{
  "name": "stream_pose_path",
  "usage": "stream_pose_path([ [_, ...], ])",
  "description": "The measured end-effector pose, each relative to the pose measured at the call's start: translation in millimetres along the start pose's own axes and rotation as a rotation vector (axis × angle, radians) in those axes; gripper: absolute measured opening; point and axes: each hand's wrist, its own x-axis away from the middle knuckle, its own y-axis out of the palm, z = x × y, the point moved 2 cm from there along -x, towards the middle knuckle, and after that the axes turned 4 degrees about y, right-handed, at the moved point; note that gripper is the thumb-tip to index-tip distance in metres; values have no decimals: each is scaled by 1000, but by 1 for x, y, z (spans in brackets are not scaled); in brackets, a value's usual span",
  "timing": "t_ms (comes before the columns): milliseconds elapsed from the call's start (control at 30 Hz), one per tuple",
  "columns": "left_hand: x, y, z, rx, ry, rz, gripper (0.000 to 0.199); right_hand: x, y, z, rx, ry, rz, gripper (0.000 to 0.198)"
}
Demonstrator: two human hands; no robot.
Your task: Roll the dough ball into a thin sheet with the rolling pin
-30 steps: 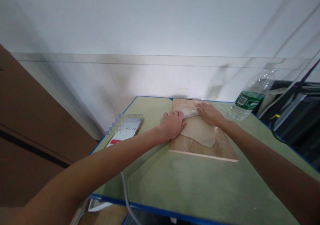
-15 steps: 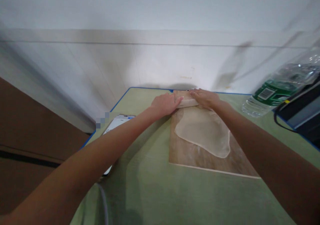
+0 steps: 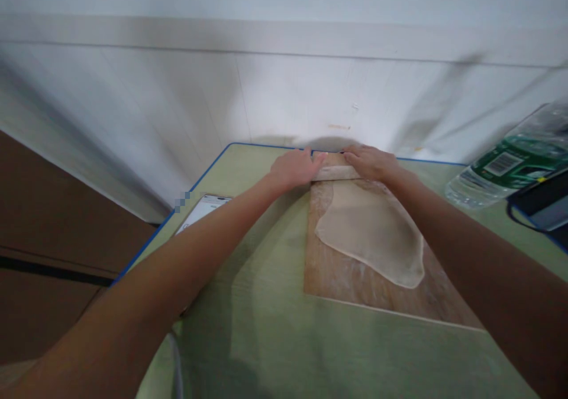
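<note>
A floured rolling pin (image 3: pixel 337 173) lies across the far end of a wooden board (image 3: pixel 326 274). My left hand (image 3: pixel 293 168) is on the pin's left end, with the thumb along it. On the other end rests my right hand (image 3: pixel 371 162), its fingers stretched forward over the wood. Both pin ends are hidden under the hands. A thin, uneven sheet of pale dough (image 3: pixel 373 230) spreads from the pin toward me, with a pointed lobe at the near right. My right forearm covers part of the board's right side.
The board sits on a green table (image 3: pixel 275 334) with a blue edge, against a white wall (image 3: pixel 284 91). A phone (image 3: pixel 204 208) lies partly under my left forearm. At right are a clear water bottle (image 3: pixel 501 162) with a green label and a dark object (image 3: pixel 550 200). A pale cable (image 3: pixel 175 360) runs at front left.
The view has shifted slightly, so the board and bottle appear farther right. Both hands are still on the rolling pin at the far end, with the left fingers raised a little more.
</note>
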Motion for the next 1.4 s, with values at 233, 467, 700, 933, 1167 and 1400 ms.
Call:
stream_pose_path([
  [233,36,-4,20,-136,19,63,67,25,2,1,76,-111,15,45],
  [467,85,-5,48,-179,65,156,63,62,-3,5,-6,-62,4,51],
  [700,116,-8,70,-235,100,141,65,88,-7,11,6,-107,53,48],
  [933,139,-11,83,-305,161,132,72,113,-14,22,-50,-177,89,49],
  [1167,110,-8,64,-247,140,129,58,101,-7,13,-8,-51,101,52],
  [1400,60,-3,37,-170,69,129,59,59,-1,7,35,-113,69,55],
])
